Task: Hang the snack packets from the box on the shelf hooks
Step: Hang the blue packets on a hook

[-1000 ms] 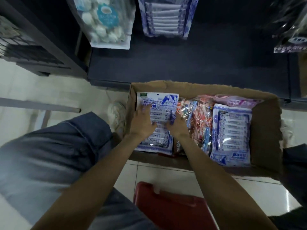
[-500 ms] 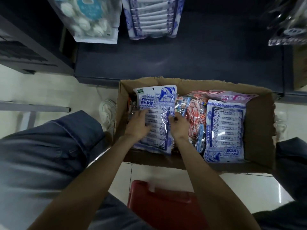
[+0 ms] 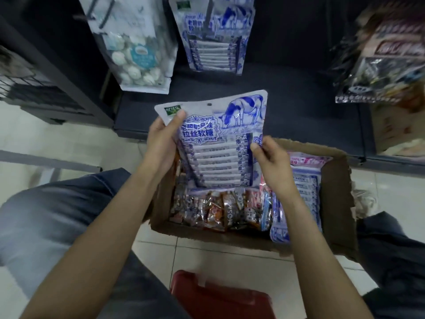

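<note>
While the dark shelf unit [image 3: 287,93] fills the 12 o'clock half of the view, three bunches of packets hang on it: a white one with round sweets [image 3: 138,58] at 11 o'clock, a blue-and-white one with a cow print [image 3: 216,40] at 12 o'clock, and a dark, blurred one [image 3: 379,63] at 2 o'clock. Below it, the open cardboard box [image 3: 338,199] sits on the tiled floor [image 3: 57,143] between the person's two knees. At least two blue-and-white packets [image 3: 296,203] and a pink one [image 3: 308,160] lie in its 3 o'clock side; the small brown and red packs [image 3: 216,208] are too jumbled to count. One red stool [image 3: 220,298] shows at 6 o'clock. A single blue cow packet [image 3: 220,143] is held up above the box at its 10 o'clock corner. The left hand [image 3: 161,143] has its grip clenched around the packet's left edge, thumb on the top corner. The right hand [image 3: 273,162] pinches the packet's right edge.
</note>
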Tool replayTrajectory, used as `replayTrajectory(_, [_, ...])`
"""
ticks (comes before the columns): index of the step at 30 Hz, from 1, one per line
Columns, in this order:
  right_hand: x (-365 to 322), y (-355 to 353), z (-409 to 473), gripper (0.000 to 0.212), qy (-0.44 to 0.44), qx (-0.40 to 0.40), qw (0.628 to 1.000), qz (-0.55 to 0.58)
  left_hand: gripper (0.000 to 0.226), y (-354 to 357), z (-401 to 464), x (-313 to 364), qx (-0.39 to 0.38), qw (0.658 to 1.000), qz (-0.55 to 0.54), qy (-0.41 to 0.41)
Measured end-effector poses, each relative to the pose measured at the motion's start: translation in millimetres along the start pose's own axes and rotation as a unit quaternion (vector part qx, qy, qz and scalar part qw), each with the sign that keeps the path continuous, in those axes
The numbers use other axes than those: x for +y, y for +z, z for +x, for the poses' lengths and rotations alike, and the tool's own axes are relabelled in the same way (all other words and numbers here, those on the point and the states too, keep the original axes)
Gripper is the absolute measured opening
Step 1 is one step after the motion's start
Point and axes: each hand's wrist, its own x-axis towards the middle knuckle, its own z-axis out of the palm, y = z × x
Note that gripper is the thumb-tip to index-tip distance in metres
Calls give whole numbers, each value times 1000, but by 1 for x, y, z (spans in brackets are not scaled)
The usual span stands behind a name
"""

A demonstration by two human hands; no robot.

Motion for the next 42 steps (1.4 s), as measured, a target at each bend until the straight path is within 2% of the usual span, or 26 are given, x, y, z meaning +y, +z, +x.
replayTrajectory(3, [-33, -10, 30, 21, -75, 49, 993, -80, 17, 12, 2, 37, -34, 992, 66, 107])
replayTrajectory(6, [-63, -17, 54, 21, -148, 124, 967, -167, 7, 21, 12, 68, -110, 958, 144, 220])
replayTrajectory(7, [-71, -18, 60, 21, -158, 128, 971, -126, 14, 25, 16, 75, -131, 945, 168, 247])
replayTrajectory(8, [-79, -16, 64, 25, -149, 114, 981, -39, 18, 29, 19, 81, -146, 936, 178, 266])
replayTrajectory(10, [-87, -11, 71, 41, -124, 62, 979, 152, 19, 30, 32, 83, -151, 932, 188, 270])
replayTrajectory(11, [-88, -8, 77, 41, -115, 47, 971, 202, 17, 28, 41, 81, -144, 936, 191, 258])
replayTrajectory(14, [-86, 2, 97, 16, -80, 38, 966, 242, 10, 20, 64, 73, -102, 955, 179, 211])
replayTrajectory(15, [-85, 6, 103, 8, -69, 40, 966, 246, 14, 18, 72, 69, -87, 963, 166, 193])
replayTrajectory(17, [-83, 13, 118, 7, -56, 49, 971, 227, 21, 16, 87, 63, -47, 974, 149, 163])
replayTrajectory(19, [-84, 19, 132, 11, -52, 56, 979, 191, 6, 17, 99, 58, -8, 981, 136, 137])
replayTrajectory(22, [-91, 22, 153, 15, -51, 77, 984, 154, 8, 20, 114, 57, 40, 984, 122, 121])
replayTrajectory(34, [-100, 32, 182, 16, -10, 105, 987, 118, 28, 23, 150, 52, 101, 963, 191, 159])
replayTrajectory(37, [-99, 36, 192, 21, -9, 140, 986, 93, 36, 29, 156, 53, 123, 948, 235, 174])
replayTrajectory(38, [-100, 38, 197, 21, -8, 160, 983, 86, 31, 32, 158, 55, 134, 938, 252, 194])
replayTrajectory(40, [-105, 40, 209, 21, -5, 191, 977, 95, 4, 36, 164, 57, 144, 925, 268, 226])
replayTrajectory(42, [-110, 41, 220, 20, 7, 201, 971, 126, 37, 37, 171, 58, 128, 915, 302, 234])
